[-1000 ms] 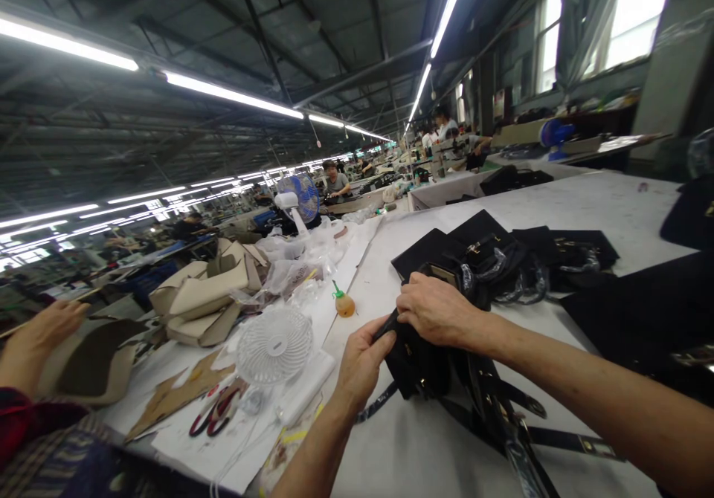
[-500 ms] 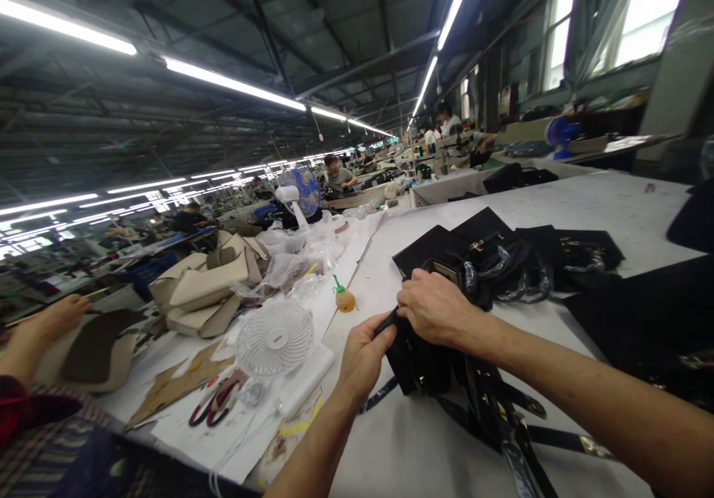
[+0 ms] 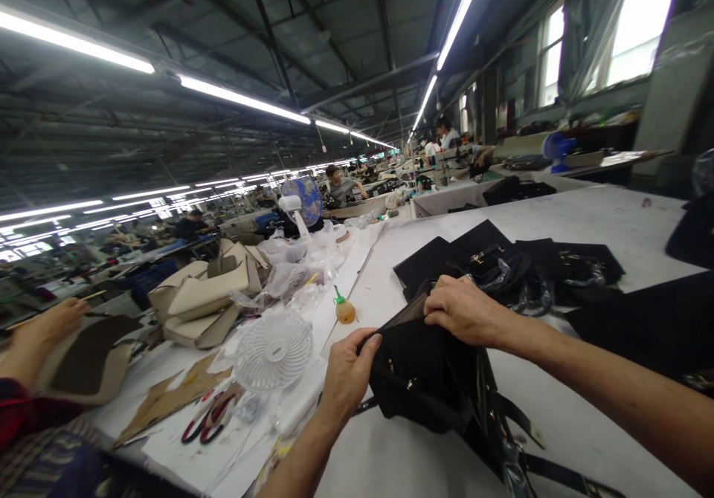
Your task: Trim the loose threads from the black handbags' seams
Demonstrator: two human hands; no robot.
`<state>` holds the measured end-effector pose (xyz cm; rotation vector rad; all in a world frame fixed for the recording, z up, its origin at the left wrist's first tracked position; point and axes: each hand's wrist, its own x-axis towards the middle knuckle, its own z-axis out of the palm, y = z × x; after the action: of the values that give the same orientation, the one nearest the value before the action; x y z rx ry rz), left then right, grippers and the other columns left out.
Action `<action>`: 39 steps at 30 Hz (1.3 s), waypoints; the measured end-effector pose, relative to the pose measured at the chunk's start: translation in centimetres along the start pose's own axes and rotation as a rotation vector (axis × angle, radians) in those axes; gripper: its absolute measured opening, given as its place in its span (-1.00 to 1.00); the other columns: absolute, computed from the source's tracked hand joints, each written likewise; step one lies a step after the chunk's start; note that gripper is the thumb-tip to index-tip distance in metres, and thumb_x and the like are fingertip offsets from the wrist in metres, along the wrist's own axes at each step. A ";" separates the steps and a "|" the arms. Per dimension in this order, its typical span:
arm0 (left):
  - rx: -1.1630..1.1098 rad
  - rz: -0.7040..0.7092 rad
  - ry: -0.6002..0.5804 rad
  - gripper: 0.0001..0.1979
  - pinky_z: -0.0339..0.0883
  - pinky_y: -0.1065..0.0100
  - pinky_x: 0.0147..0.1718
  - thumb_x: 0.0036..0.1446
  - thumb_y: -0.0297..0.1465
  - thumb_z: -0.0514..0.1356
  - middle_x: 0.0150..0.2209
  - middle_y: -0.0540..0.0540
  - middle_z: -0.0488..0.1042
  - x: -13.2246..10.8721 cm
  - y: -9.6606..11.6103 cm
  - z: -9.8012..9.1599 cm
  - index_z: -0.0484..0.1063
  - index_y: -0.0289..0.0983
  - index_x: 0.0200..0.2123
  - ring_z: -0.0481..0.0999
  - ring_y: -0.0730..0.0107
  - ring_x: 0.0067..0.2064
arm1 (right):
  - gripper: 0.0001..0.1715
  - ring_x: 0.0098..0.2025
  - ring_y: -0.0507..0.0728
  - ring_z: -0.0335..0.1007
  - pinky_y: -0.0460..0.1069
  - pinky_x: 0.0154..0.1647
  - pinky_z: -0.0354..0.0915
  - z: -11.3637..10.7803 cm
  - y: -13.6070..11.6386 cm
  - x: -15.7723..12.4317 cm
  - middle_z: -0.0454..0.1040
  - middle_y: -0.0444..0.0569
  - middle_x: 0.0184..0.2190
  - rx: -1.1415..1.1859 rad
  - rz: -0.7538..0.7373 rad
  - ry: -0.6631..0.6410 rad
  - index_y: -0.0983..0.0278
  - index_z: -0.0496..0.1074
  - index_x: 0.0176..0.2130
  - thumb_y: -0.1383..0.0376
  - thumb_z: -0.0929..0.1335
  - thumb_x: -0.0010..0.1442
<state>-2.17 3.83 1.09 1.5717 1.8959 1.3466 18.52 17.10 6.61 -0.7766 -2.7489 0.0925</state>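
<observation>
A black bag (image 3: 429, 383) with small gold-coloured metal fittings hangs between my two hands, its top edge uppermost. My left hand (image 3: 349, 372) pinches the near-left end of that edge, thumb on top. Farther along the same edge, my right hand (image 3: 460, 306) grips with its fingers curled over the rim. A brownish lining shows at the opening between the hands. Black straps (image 3: 516, 416) with metal ends trail from the bag's right side onto the white table (image 3: 390, 457). The inside of the bag is mostly hidden.
More black bags (image 3: 491, 249) with plastic-wrapped handles lie beyond my right hand. Left of my hands are a glue bottle (image 3: 344, 309) with a green nozzle, a white fan (image 3: 274, 353) and scissors (image 3: 210, 416). A co-worker's hand (image 3: 59, 323) holds a thin stick at far left.
My hands have moved apart along the bag's top edge, the right one to the right. The bag's black front now spreads out more widely, and its edge is stretched between my hands.
</observation>
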 end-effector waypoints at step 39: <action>-0.040 -0.027 -0.040 -0.71 0.21 0.47 -0.44 0.23 -0.18 0.13 -0.48 0.03 0.48 -1.0 0.5 0.5 0.54 -0.26 -0.26 0.38 0.43 -0.43 | -0.84 -0.18 0.20 0.39 0.01 -0.25 0.09 0.8 -0.3 2.7 0.51 0.05 -0.30 -0.123 0.116 0.042 0.19 0.53 -0.29 0.23 0.34 0.25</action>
<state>-1.18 3.12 0.96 1.5364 1.8495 1.3236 15.92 18.24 6.54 -0.9595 -2.6891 -0.0688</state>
